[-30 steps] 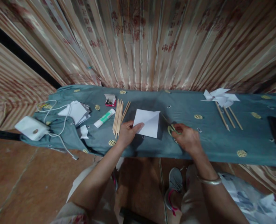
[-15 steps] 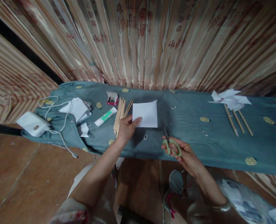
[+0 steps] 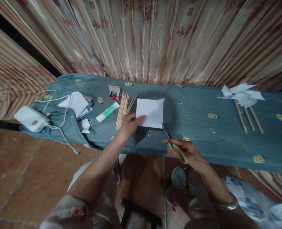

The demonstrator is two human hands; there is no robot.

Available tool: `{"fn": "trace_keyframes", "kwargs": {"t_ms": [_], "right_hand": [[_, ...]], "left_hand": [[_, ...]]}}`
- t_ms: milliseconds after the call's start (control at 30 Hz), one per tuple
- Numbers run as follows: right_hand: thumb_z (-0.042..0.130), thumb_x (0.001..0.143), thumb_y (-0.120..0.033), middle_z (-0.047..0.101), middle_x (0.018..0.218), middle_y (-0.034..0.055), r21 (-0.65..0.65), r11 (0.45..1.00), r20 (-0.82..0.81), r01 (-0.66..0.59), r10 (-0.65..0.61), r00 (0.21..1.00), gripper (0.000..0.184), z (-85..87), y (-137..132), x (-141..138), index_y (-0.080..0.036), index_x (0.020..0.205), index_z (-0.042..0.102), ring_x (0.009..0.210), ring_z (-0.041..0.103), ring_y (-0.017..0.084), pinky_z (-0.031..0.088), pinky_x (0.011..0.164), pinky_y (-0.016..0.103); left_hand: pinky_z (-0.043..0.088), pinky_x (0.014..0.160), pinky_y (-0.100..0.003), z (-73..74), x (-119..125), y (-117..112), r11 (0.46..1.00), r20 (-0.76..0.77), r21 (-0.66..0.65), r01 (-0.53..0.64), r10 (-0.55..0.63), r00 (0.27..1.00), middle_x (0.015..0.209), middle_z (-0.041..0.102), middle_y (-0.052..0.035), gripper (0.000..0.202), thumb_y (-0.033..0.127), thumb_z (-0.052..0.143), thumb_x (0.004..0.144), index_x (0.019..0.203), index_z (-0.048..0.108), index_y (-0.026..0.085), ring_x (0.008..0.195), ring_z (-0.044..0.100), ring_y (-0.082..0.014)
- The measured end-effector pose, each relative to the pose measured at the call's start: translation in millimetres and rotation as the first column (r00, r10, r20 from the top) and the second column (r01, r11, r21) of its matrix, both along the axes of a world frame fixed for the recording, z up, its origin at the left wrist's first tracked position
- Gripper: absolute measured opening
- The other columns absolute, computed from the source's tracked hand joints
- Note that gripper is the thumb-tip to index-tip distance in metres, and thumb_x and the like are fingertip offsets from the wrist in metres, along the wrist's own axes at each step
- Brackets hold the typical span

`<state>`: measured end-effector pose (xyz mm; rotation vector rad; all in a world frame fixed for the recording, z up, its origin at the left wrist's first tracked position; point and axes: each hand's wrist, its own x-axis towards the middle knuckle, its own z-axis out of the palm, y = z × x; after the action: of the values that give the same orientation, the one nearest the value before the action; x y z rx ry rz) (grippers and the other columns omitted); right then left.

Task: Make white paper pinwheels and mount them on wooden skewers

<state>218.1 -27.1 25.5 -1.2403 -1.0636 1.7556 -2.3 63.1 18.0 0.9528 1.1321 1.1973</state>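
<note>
Head cam: L hand [image 3: 129, 125] fingers closed in a pinch on sq. white paper [image 3: 149, 108], thumb flat on top by its lower-left part, other fingers mostly hidden under. R hand [image 3: 191, 154] fingers part curled round green handles of scissors [image 3: 170, 145], grip looks loose; blades aim up at paper's lower-right corner, can't tell if tips touch it. Paper's plain, w/ faint diag. line from upper-right corner, which pokes out a bit; it's held above mid desk [image 3: 195, 106], b/w far & near edges. Wood sticks [image 3: 122, 109] lie just L of paper, partly behind L hand. Glue tube [image 3: 107, 112] next along, red/white box [image 3: 114, 93] nearer far edge. Paper stack [image 3: 76, 104] twd desk's left end, white device [image 3: 31, 119] at near-left corner. Pinwheels [image 3: 242, 93] by far edge, R side.
</note>
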Motion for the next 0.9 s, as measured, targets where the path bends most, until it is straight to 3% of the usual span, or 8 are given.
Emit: {"fn": "trace_keyframes", "kwargs": {"t_ms": [200, 367, 900], "right_hand": [[0.085, 0.059, -0.039, 0.059, 0.059, -0.0010, 0.041, 0.999, 0.031, 0.009, -0.010, 0.999, 0.040, 0.2, 0.6, -0.8, -0.022, 0.094, 0.077, 0.053, 0.049, 0.009, 0.046, 0.047, 0.024], [0.084, 0.060, -0.038, 0.062, 0.061, 0.0006, 0.029, 1.000, 0.051, 0.000, -0.002, 0.999, 0.039, -0.3, 1.0, -0.6, -0.019, 0.093, 0.077, 0.055, 0.053, 0.011, 0.050, 0.052, 0.027], [0.084, 0.059, -0.036, 0.059, 0.059, -0.0015, -0.034, 0.999, 0.040, -0.010, 0.011, 0.999, 0.037, 0.6, 1.5, -1.4, -0.020, 0.092, 0.077, 0.054, 0.050, 0.009, 0.048, 0.051, 0.026]], "left_hand": [[0.042, 0.056, -0.025, 0.4, -1.5, -1.1, 0.999, -0.041, -0.034, 0.038, -0.039, 0.998, 0.063, 0.067, -0.0015, 0.029, 0.037, 0.081, 0.055, 0.066, 0.072, 0.012, 0.058, 0.055, -0.0125], [0.043, 0.058, -0.025, -1.9, -2.0, -0.4, 0.999, -0.030, -0.028, 0.040, -0.040, 0.999, 0.067, 0.068, -0.0017, 0.030, 0.038, 0.081, 0.055, 0.069, 0.072, 0.012, 0.060, 0.056, -0.0129], [0.042, 0.058, -0.025, -0.8, -2.0, -1.6, 0.997, -0.063, -0.022, 0.070, -0.071, 0.995, 0.065, 0.067, -0.0014, 0.026, 0.036, 0.079, 0.058, 0.066, 0.071, 0.013, 0.060, 0.056, -0.0128]]}}
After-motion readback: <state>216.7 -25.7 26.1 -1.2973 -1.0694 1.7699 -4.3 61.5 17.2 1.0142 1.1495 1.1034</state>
